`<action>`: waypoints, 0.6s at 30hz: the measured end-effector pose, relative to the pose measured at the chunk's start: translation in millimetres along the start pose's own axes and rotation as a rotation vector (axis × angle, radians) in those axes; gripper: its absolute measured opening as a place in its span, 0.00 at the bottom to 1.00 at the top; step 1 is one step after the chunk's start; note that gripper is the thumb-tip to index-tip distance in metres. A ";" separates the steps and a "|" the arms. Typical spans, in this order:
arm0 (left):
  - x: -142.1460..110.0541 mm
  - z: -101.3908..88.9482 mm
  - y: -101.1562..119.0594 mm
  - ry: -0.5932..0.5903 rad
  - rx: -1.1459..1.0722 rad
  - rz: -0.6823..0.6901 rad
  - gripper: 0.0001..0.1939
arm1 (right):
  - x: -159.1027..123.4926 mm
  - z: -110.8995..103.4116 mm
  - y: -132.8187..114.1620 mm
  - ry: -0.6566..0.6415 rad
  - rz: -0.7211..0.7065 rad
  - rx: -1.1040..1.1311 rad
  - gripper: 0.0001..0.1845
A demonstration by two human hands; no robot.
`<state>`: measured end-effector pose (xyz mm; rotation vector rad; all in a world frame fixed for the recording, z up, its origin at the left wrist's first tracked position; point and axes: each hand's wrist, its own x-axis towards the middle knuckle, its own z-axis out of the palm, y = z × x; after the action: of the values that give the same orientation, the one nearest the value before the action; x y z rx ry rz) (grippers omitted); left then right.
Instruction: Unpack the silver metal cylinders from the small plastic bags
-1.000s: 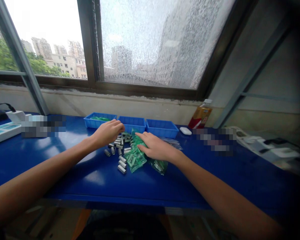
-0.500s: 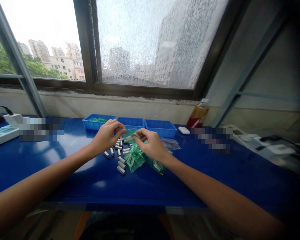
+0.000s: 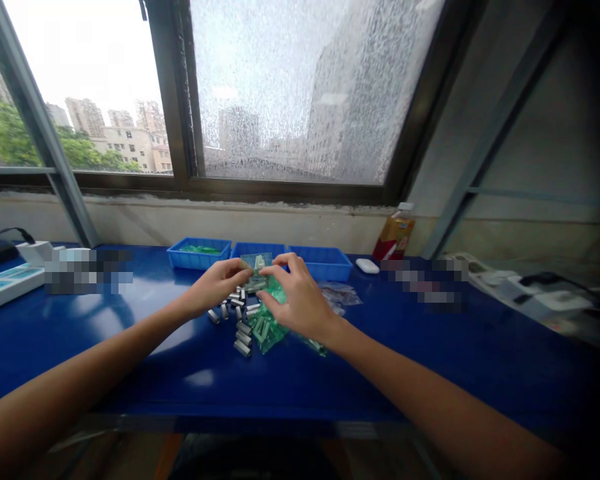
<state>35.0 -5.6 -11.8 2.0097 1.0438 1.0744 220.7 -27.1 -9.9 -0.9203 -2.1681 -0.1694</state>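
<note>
My left hand [image 3: 219, 285] pinches the edge of a small clear greenish plastic bag [image 3: 260, 261], raised a little above the table, with a few pale pieces inside. Just right of the bag is my right hand [image 3: 305, 297], thumb and fingers spread with nothing seen between them; whether a fingertip touches the bag I cannot tell. Below both hands lies a pile of green plastic bags [image 3: 267, 330] holding small pieces, partly covered by my right hand. Several short silvery metal pieces [image 3: 243, 339] are scattered left of that pile.
On the blue table [image 3: 145, 360], a blue bin [image 3: 199, 259] with green bags stands in a row with two more blue bins. Clear bags [image 3: 343, 293] lie right of my right hand. A white case [image 3: 367, 266] and a bottle [image 3: 395, 233] are farther back.
My right hand has gone from pinching at the bag to spread fingers. The small bag now stands upright in my left hand, with pieces visible inside. The view has shifted slightly.
</note>
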 end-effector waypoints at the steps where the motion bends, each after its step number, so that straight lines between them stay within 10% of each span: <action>1: 0.4 -1.0 -1.5 0.038 0.037 0.028 0.10 | 0.9 0.7 2.5 0.019 0.046 0.069 0.14; 10: -1.4 2.8 -2.5 0.097 0.060 0.130 0.09 | 9.3 9.4 23.0 -0.042 0.376 0.576 0.12; 18: -3.8 1.0 0.6 -0.129 -0.177 -0.223 0.30 | 6.3 3.8 20.5 0.155 0.303 0.363 0.07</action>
<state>34.7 -9.3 -13.3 1.7516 1.0381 0.8754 229.1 -7.2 -11.5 -0.9723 -1.8114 0.2834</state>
